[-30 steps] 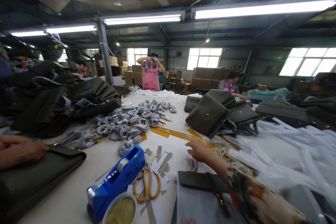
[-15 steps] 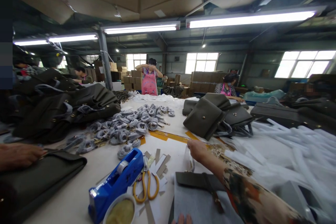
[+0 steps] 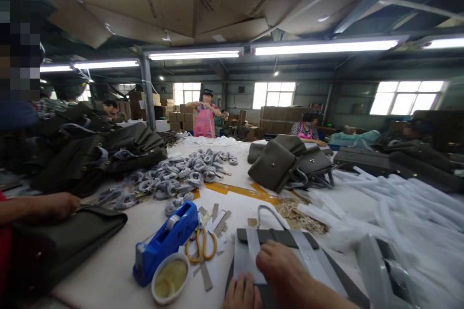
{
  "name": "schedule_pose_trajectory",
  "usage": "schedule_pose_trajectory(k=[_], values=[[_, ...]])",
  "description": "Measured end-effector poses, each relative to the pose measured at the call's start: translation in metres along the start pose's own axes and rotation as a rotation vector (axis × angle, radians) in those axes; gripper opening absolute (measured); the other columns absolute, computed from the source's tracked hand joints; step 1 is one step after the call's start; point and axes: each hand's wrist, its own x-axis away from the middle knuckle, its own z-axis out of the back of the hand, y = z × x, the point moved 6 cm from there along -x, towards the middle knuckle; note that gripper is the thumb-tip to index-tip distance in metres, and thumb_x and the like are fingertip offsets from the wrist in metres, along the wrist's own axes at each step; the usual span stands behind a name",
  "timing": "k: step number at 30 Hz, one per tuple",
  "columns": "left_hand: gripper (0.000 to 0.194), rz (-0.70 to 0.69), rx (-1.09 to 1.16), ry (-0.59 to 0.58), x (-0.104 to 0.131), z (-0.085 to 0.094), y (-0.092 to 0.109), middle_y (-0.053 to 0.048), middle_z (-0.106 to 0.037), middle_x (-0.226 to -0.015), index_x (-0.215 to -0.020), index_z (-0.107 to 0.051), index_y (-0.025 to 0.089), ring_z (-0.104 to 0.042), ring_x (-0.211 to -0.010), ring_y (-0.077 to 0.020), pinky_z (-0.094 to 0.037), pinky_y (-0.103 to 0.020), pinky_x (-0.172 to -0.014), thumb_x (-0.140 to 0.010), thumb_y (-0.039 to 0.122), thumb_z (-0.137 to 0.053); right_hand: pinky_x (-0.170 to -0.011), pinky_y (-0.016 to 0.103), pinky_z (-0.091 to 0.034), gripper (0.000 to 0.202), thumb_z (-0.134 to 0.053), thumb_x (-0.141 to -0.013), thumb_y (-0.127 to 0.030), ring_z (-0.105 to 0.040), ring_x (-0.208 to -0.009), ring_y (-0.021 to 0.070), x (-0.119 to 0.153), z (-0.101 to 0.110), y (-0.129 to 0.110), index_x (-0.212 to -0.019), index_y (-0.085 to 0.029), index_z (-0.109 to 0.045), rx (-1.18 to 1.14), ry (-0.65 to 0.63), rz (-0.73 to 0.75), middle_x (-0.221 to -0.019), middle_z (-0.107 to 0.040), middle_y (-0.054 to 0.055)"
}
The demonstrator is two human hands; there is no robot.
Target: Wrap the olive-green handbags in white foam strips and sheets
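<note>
Lower left of centre I've got a little white bowl (image 3: 170,278) with some yellowish stuff in it, right beside the blue tape dispenser (image 3: 165,244), which has a roll of tape (image 3: 173,222) sitting in it. There's a grey dispenser (image 3: 384,270) down at lower right too. The dark bag (image 3: 282,238) is lower centre, lying flat, pale sheet (image 3: 246,263) over its front, shiny strips across the flap and the handle looping up at the top. My left hand (image 3: 242,294) is flat near its bottom edge, fingers a bit apart. My right hand (image 3: 281,270) is curled knuckles-up on the sheet and blocks the middle of the bag, so can't tell if it's pinching anything. It's all on a whitish table (image 3: 105,260) in a big shed, tube lights overhead, windows and cardboard boxes (image 3: 279,118) at the back. Yellow-handled scissors (image 3: 201,246) lie on card scraps by the blue dispenser, coiled straps (image 3: 188,169) are heaped mid-left, and more dark bags (image 3: 273,164) sit right of centre, with white wrapping (image 3: 395,198) over at right. Far left, a co-worker's hand (image 3: 60,205) is on another bag (image 3: 83,231).
</note>
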Motion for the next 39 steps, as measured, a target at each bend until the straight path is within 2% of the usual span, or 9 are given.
schedule_pose_trajectory(k=[6, 10, 15, 19, 24, 28, 34, 36, 39], values=[[0.036, 0.033, 0.049, 0.002, -0.016, 0.025, -0.016, -0.006, -0.077, -0.09, -0.1, -0.065, 0.016, -0.074, -0.081, -0.0148, -0.06, -0.022, -0.074, -0.087, 0.002, -0.035, -0.051, 0.03, -0.029, 0.019, -0.066, -0.082, -0.012, -0.043, -0.055, 0.0169, 0.046, -0.046, -0.055, -0.069, -0.022, -0.054, 0.122, 0.22, 0.18, -0.06, -0.056, 0.001], [0.038, 0.044, 0.103, -0.084, -0.042, 0.049, -0.02, -0.008, -0.076, -0.092, -0.108, -0.062, 0.014, -0.074, -0.089, -0.0175, -0.062, -0.028, -0.083, -0.086, 0.001, -0.034, -0.053, 0.03, -0.031, 0.018, -0.064, -0.087, -0.018, -0.047, -0.059, 0.0179, 0.062, -0.033, -0.068, -0.072, -0.022, -0.055, 0.162, 0.404, 0.199, -0.062, -0.057, 0.001], [0.046, 0.081, 0.15, -0.29, -0.055, 0.061, -0.019, -0.008, -0.075, -0.098, -0.127, -0.054, 0.016, -0.074, -0.09, -0.0201, -0.064, -0.033, -0.084, -0.087, 0.0, -0.04, -0.058, 0.031, -0.032, 0.018, -0.062, -0.091, -0.023, -0.049, -0.062, 0.0177, 0.07, -0.02, -0.086, -0.075, -0.022, -0.056, 0.104, 0.429, 0.157, -0.066, -0.059, 0.001], [0.033, 0.077, 0.217, -0.394, -0.052, 0.057, -0.017, -0.008, -0.073, -0.096, -0.107, -0.057, 0.018, -0.073, -0.088, -0.0231, -0.064, -0.039, -0.084, -0.084, -0.001, -0.044, -0.062, 0.035, -0.03, 0.023, -0.056, -0.095, -0.029, -0.049, -0.064, 0.0189, 0.076, 0.0, -0.099, -0.073, -0.022, -0.054, 0.001, 0.437, 0.157, -0.067, -0.06, 0.001], [0.024, 0.062, 0.258, -0.453, -0.048, 0.052, -0.016, -0.01, -0.072, -0.1, -0.1, -0.056, 0.017, -0.071, -0.095, -0.0234, -0.061, -0.042, -0.093, -0.086, 0.001, -0.044, -0.068, 0.034, -0.032, 0.02, -0.047, -0.097, -0.02, -0.05, -0.073, 0.0194, 0.079, 0.038, -0.07, -0.079, -0.02, -0.054, -0.237, 0.248, -0.015, -0.077, -0.059, 0.003], [0.02, 0.044, 0.288, -0.541, -0.049, 0.048, -0.015, -0.011, -0.071, -0.102, -0.096, -0.058, 0.017, -0.07, -0.099, -0.0257, -0.06, -0.044, -0.095, -0.087, 0.003, -0.046, -0.085, 0.039, -0.037, 0.02, -0.055, -0.086, -0.012, -0.053, -0.096, 0.0249, 0.08, 0.043, -0.054, -0.103, -0.02, -0.061, -0.315, 0.098, -0.068, -0.102, -0.064, 0.007], [0.018, 0.017, 0.333, -0.757, -0.062, 0.044, -0.019, -0.008, -0.069, -0.092, -0.088, -0.057, 0.018, -0.069, -0.088, -0.0254, -0.061, -0.041, -0.083, -0.084, 0.002, -0.05, -0.076, 0.037, -0.04, 0.017, -0.046, -0.091, -0.012, -0.053, -0.081, 0.0219, 0.107, 0.005, -0.092, -0.088, -0.019, -0.061, -0.36, 0.102, -0.003, -0.087, -0.064, 0.007], [0.015, 0.008, 0.354, -0.837, -0.071, 0.042, -0.023, -0.007, -0.068, -0.09, -0.089, -0.057, 0.019, -0.068, -0.083, -0.0246, -0.061, -0.038, -0.076, -0.084, 0.005, -0.051, -0.082, 0.039, -0.042, 0.016, -0.054, -0.09, -0.02, -0.057, -0.092, 0.0249, 0.111, -0.004, -0.11, -0.102, -0.019, -0.065, -0.364, -0.001, 0.074, -0.1, -0.068, 0.008], [0.013, 0.0, 0.38, -0.938, -0.086, 0.039, -0.031, -0.006, -0.068, -0.092, -0.094, -0.057, 0.019, -0.068, -0.083, -0.025, -0.06, -0.037, -0.073, -0.082, 0.018, -0.062, -0.105, 0.048, -0.036, 0.057, -0.066, -0.088, -0.04, -0.049, -0.128, 0.0347, 0.108, -0.013, -0.128, -0.142, -0.027, -0.051, -0.337, -0.154, 0.186, -0.145, -0.055, 0.012]])
